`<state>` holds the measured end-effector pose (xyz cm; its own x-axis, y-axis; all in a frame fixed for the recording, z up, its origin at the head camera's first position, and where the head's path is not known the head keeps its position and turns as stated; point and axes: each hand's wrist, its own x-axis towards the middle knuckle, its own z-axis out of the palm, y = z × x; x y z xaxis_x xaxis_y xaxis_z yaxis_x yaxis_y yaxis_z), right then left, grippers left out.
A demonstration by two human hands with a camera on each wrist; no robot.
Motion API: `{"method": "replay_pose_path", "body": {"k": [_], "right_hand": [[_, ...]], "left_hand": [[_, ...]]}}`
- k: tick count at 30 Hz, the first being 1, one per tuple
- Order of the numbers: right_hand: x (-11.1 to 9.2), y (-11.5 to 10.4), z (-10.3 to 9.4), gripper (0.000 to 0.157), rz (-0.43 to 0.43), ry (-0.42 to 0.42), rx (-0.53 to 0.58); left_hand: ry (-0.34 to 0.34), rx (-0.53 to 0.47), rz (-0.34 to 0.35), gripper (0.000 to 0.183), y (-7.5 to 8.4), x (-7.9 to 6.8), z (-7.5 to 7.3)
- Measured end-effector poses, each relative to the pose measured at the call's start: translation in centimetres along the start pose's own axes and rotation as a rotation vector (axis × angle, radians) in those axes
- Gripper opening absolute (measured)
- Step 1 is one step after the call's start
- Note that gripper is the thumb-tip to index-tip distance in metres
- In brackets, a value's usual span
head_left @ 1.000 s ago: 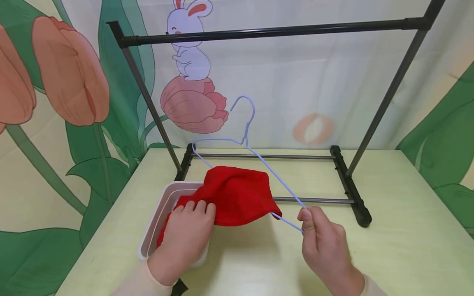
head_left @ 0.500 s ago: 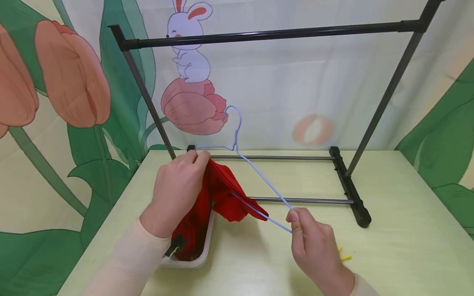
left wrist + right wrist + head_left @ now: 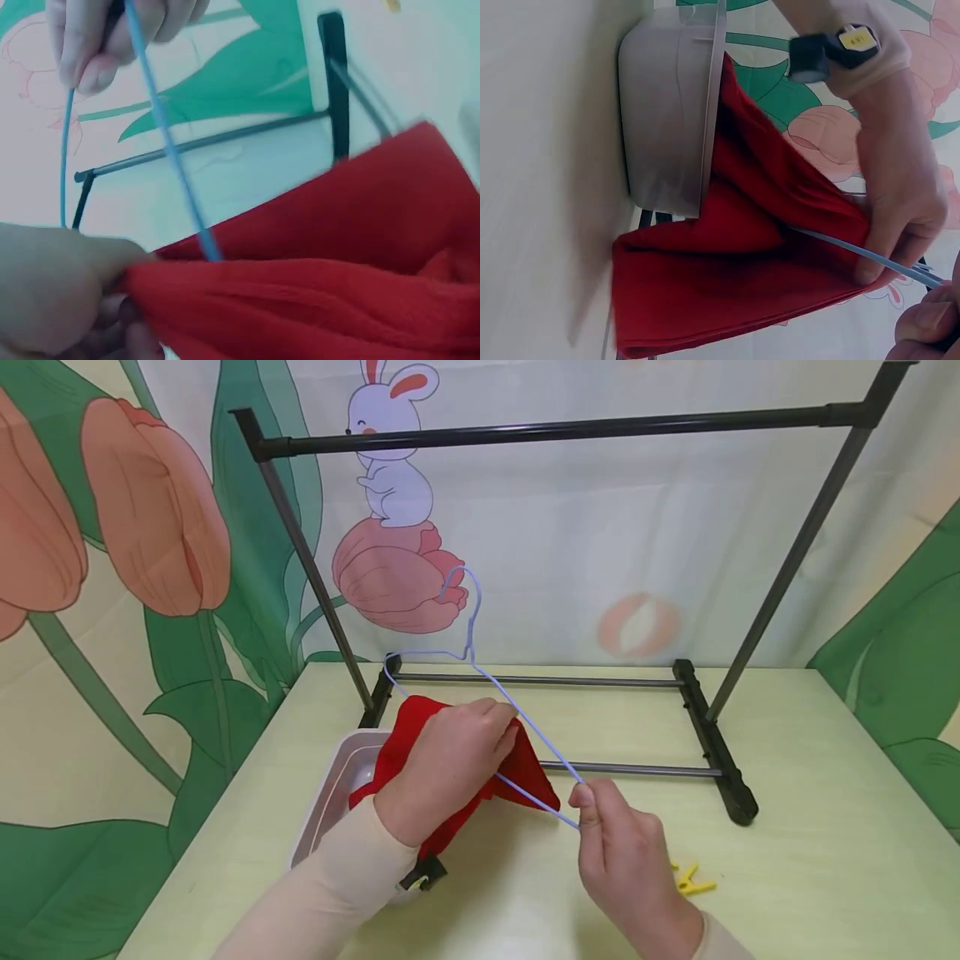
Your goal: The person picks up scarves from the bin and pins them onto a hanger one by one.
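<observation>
A red cloth (image 3: 534, 781) hangs over the lower bar of a light-blue wire hanger (image 3: 471, 631). My left hand (image 3: 453, 752) pinches the cloth's upper edge near the middle of the hanger. In the left wrist view, the hanger wire runs down behind the near fold of red cloth (image 3: 322, 315). My right hand (image 3: 630, 860) grips the hanger's right end, thumb across the wire. The hanger's hook points up and away. In the right wrist view, the cloth (image 3: 727, 292) reaches from the bin's rim to my left hand (image 3: 900, 210), with the wire entering its fold.
A pale plastic bin (image 3: 322, 802) stands at the left under the cloth. Behind the hanger rises a black rack with a top rail (image 3: 555, 431) and floor bars (image 3: 630, 769). Yellow clothespins (image 3: 693, 885) lie right of my right hand. A printed curtain (image 3: 540, 543) hangs behind.
My left hand has lifted from the cloth over the bin, then moved right to the cloth's middle at the hanger. My right hand, still gripping the hanger, has shifted slightly left.
</observation>
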<state>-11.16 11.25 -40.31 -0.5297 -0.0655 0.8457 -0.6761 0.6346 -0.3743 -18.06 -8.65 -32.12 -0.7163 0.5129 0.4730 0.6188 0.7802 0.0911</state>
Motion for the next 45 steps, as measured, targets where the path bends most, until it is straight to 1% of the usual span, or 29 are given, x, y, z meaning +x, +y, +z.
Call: {"method": "replay_pose_path", "body": {"k": [2, 4, 5, 7, 8, 10, 12, 13, 15, 17, 20, 22, 24, 26, 28, 31, 36, 40, 45], "right_hand": [[0.0, 0.0, -0.1, 0.041, 0.009, 0.006, -0.012], [-0.1, 0.2, -0.1, 0.043, 0.010, 0.021, -0.024], [-0.1, 0.3, -0.1, 0.044, 0.009, 0.029, -0.030], [-0.1, 0.6, -0.1, 0.046, 0.002, 0.051, -0.039], [-0.1, 0.7, -0.1, 0.047, -0.002, 0.060, -0.040], [-0.1, 1.0, -0.2, 0.047, -0.005, 0.070, -0.038], [0.0, 1.1, -0.2, 0.047, -0.007, 0.076, -0.034], [-0.1, 1.2, -0.2, 0.047, -0.006, 0.077, -0.032], [-0.1, 1.2, -0.2, 0.047, -0.002, 0.078, -0.026], [-0.1, 1.3, -0.4, 0.047, 0.001, 0.083, -0.025], [-0.1, 1.3, -0.5, 0.045, -0.001, 0.091, -0.019], [-0.1, 1.4, -0.5, 0.044, -0.004, 0.095, -0.016], [-0.1, 1.4, -0.6, 0.044, -0.005, 0.098, -0.014], [-0.1, 1.4, -0.6, 0.044, -0.006, 0.101, -0.016], [-0.1, 1.4, -0.8, 0.044, -0.011, 0.103, -0.016], [0.0, 1.4, -1.0, 0.043, -0.017, 0.098, -0.013], [0.2, 1.3, -1.3, 0.045, -0.035, 0.056, -0.012], [0.4, 1.1, -1.6, 0.049, -0.051, 0.031, -0.014], [0.7, 1.1, -1.7, 0.048, -0.078, 0.041, -0.011]], "left_hand": [[-0.100, -0.115, -0.010, 0.015, 0.1, -0.3, 0.3], [-0.195, -0.222, -0.023, 0.020, -0.2, -0.7, 0.1], [-0.229, -0.271, -0.034, 0.021, -0.5, -1.0, -0.2], [-0.254, -0.343, -0.064, 0.020, -1.5, -1.5, -1.2], [-0.250, -0.352, -0.095, 0.019, -2.1, -1.8, -1.7], [-0.226, -0.327, -0.177, 0.019, -4.0, -2.2, -2.6], [-0.226, -0.276, -0.306, 0.022, -6.3, -2.4, -3.2], [-0.249, -0.250, -0.382, 0.025, -7.5, -2.6, -3.2], [-0.313, -0.238, -0.498, 0.034, -9.8, -2.9, -2.9], [-0.401, -0.274, -0.573, 0.045, -11.5, -3.0, -2.3], [-0.523, -0.384, -0.589, 0.058, -13.1, -3.2, -0.9], [-0.566, -0.453, -0.581, 0.059, -13.6, -3.2, -0.2], [-0.567, -0.509, -0.577, 0.054, -14.0, -3.1, 0.4], [-0.543, -0.539, -0.581, 0.044, -14.2, -2.9, 0.7], [-0.505, -0.554, -0.582, 0.034, -14.4, -2.7, 0.8], [-0.441, -0.573, -0.577, 0.022, -14.6, -2.6, 0.8], [-0.344, -0.621, -0.553, 0.014, -14.5, -2.6, 0.0], [-0.270, -0.635, -0.499, 0.010, -14.0, -2.6, -0.7], [-0.171, -0.658, -0.389, 0.008, -12.7, -2.0, -2.5]]}}
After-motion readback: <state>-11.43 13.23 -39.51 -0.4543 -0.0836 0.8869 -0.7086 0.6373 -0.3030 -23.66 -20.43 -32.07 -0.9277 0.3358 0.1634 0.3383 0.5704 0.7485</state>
